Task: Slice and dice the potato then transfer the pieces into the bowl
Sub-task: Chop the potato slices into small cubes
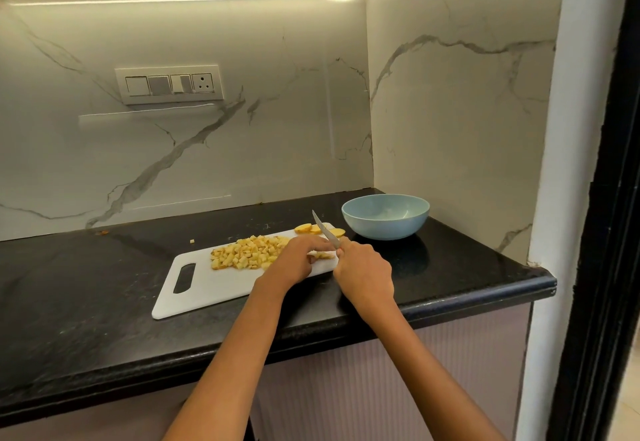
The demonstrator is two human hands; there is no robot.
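Observation:
A white cutting board (207, 284) lies on the black counter. A heap of diced potato (247, 252) covers its middle. Three potato slices (313, 229) sit at its far right corner. My left hand (298, 260) rests on potato strips (325, 255) at the board's right edge, fingers curled over them. My right hand (365, 272) grips a knife (325, 229), blade tip raised and pointing away over the strips. A light blue bowl (386, 217) stands right of the board and looks empty.
The black counter (86, 302) ends at a marble wall behind and on the right. A stray potato cube (192, 241) lies behind the board. A switch panel (169, 84) is on the back wall. The counter's front edge runs below my forearms.

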